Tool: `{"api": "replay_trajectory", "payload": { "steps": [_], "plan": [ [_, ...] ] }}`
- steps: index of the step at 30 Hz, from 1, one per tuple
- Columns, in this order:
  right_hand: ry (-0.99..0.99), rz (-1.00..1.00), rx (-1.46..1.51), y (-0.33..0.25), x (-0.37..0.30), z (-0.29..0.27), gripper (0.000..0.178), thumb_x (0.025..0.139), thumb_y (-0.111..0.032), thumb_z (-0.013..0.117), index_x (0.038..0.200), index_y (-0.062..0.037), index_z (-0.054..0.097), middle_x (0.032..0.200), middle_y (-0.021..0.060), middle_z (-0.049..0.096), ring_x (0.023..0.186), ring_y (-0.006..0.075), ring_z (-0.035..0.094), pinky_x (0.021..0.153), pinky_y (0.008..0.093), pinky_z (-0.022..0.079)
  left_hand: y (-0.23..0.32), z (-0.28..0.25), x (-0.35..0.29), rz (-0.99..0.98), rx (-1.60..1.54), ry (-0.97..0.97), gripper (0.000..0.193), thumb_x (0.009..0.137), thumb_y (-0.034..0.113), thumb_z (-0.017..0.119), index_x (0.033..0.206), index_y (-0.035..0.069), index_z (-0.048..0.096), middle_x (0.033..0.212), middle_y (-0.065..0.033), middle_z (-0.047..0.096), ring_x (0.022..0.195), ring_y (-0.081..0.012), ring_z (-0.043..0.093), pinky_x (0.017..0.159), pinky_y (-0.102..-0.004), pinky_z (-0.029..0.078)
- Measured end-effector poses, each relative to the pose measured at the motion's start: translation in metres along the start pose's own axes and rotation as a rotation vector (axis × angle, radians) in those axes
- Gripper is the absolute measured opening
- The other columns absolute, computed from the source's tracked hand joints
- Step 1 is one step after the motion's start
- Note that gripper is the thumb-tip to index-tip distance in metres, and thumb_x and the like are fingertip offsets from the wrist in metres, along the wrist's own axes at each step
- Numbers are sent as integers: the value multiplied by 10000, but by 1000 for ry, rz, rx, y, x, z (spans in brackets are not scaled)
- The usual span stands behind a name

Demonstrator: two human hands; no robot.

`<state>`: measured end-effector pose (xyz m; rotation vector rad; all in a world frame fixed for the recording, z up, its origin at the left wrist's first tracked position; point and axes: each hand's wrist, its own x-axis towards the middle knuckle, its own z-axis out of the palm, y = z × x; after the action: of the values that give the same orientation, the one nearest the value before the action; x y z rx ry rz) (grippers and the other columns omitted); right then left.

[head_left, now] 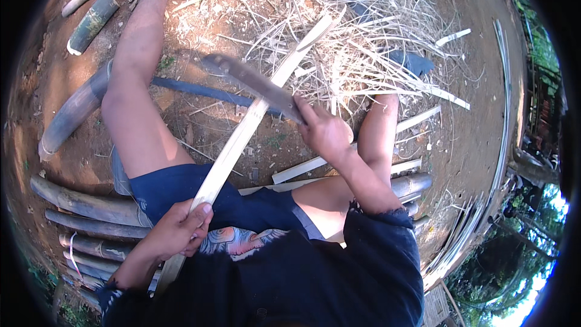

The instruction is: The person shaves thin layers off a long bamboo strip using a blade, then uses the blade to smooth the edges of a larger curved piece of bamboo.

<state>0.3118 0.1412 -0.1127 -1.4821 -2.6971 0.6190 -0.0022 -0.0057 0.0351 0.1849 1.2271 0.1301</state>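
My left hand is closed round the lower part of a long, pale bamboo strip. The strip slants up and away to the right between my legs, and its far end lies over the heap of shavings. In my right hand is a machete, gripped by its handle, which my fingers mostly hide. Its dark, broad blade points to the far left and crosses the strip about midway. The blade is slightly blurred. At the far end of the strip a thin sliver stands apart from it.
Curly bamboo shavings cover the ground ahead and bury part of my right foot. Bamboo poles lie stacked at my left, with a short cut piece farther off. Split strips lie along the right side. A dark pole crosses between my legs.
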Motion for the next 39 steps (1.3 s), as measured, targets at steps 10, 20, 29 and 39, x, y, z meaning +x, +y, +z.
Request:
{"api": "replay_trajectory", "payload": {
  "steps": [10,20,29,39],
  "plan": [
    [12,153,-52,45,46,19,218,914,-190,603,1093,-89,528,864,185,700,730,383,709,624,500,577,-3,-13,-10,-25,47,43,314,1083,341,445,904,85,479,626,19,410,438,-70,376,404,-256,337],
    [-44,479,-29,104,68,35,243,897,-230,641,1068,-80,558,945,182,720,830,387,717,765,507,580,-14,-13,-42,-57,165,89,304,1080,340,456,922,85,502,633,29,420,475,-73,390,428,-260,353],
    [178,749,-10,180,88,16,330,890,-201,598,1113,39,561,913,301,691,901,438,703,822,506,574,-36,-20,-80,235,436,95,339,1083,325,447,879,75,550,673,31,504,520,-58,429,477,-246,355],
    [510,896,1752,39,19,22,184,892,-127,631,886,53,594,672,89,617,540,133,611,456,323,490,4,-9,8,236,-143,-291,387,1103,400,309,1212,64,465,632,-7,395,378,-71,322,338,-230,293]
  ]
}}
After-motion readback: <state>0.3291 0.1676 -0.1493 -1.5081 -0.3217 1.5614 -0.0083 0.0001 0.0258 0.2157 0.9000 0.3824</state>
